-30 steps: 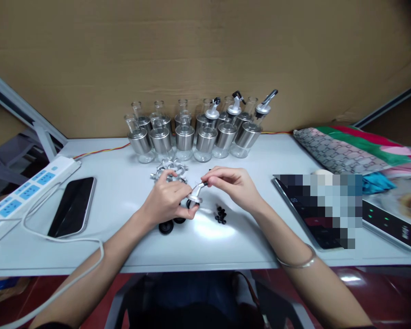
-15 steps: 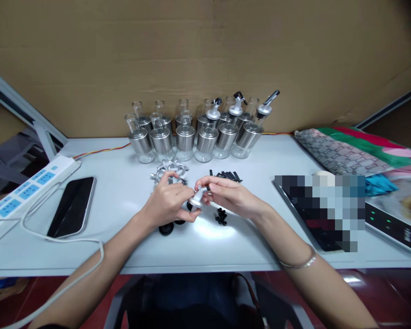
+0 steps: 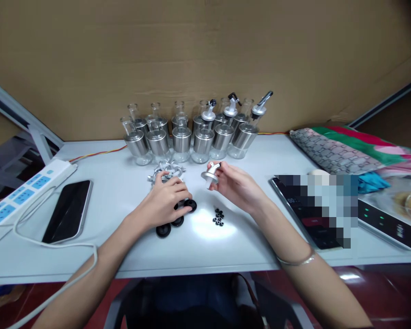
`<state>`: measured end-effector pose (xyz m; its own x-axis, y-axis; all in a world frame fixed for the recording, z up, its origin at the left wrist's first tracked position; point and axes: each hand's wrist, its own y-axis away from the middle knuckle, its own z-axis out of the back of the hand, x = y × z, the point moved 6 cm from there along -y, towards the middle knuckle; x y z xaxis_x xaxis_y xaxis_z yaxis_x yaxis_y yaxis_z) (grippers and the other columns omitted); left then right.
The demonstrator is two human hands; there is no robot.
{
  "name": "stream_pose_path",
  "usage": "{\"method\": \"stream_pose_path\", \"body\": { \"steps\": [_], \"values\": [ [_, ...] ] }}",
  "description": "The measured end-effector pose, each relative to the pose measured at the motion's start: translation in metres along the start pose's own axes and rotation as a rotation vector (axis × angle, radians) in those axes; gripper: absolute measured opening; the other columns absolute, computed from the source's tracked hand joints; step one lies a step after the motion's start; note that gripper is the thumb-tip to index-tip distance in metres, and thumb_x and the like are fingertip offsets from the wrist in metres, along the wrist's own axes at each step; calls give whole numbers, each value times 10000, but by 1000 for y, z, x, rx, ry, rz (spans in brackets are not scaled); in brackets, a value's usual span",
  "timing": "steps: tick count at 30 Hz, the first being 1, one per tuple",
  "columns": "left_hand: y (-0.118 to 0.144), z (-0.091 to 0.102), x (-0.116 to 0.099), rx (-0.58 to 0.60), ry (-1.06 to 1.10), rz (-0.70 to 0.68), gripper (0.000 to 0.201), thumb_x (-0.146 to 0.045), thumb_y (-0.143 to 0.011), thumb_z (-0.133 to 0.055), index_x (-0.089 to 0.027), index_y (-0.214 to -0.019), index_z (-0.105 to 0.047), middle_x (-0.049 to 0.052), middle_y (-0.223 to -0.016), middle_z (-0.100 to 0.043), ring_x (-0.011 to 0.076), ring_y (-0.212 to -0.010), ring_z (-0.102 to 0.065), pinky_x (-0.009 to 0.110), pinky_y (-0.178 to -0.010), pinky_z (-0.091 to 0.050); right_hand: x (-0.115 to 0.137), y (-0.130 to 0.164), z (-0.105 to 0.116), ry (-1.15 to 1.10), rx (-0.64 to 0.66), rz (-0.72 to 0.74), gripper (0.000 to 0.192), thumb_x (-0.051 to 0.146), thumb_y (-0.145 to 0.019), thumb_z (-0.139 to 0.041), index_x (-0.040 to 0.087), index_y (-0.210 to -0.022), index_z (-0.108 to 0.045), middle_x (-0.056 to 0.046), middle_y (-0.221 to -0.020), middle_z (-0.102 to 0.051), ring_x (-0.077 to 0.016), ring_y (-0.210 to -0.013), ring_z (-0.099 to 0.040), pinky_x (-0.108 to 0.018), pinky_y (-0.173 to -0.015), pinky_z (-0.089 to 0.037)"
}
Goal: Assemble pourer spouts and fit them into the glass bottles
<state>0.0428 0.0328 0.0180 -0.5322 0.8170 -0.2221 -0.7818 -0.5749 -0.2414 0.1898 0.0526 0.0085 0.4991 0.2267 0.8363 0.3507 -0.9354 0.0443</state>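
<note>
Head | right hand [image 3: 238, 185] fingers pinch spout [image 3: 211, 174] | left hand [image 3: 164, 201] fingers hide black discs [image 3: 178, 214], grip unclear

We see the right hand [image 3: 238, 185] holding a silver pourer spout [image 3: 212, 174] up off the white table [image 3: 123, 183], pinched at the fingertips. The left hand [image 3: 166, 201] rests lower, its fingers on a black rubber seal [image 3: 191, 205], with two more black discs [image 3: 169, 226] just beside it. Small black rings [image 3: 218, 216] lie between the hands. Behind stand glass bottles [image 3: 192, 132], three seemingly already fitted with spouts.
</note>
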Motion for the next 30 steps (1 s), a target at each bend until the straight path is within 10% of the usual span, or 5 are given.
{"method": "stream_pose_path", "body": {
  "steps": [12,30],
  "values": [
    [4,20,-1,-418,67,72,102,-262,-860,-545,-169,-842,-507,-16,-760,-614,142,-707,-575,398,-924,-309,-4,3,-8,-49,61,-69,182,388,-847,-593,207,-857,-608,1,-803,-553,-125,-721,-542,-339,-745,-523],
    [4,21,-13,-406,320,-84,195,-134,-885,-459,-155,-1052,-559,44,-852,-679,150,-754,-620,311,-787,-489,1,8,-11,-67,89,-6,210,416,-844,-591,222,-923,-584,8,-807,-568,-123,-673,-583,-330,-645,-555]
  ]
}}
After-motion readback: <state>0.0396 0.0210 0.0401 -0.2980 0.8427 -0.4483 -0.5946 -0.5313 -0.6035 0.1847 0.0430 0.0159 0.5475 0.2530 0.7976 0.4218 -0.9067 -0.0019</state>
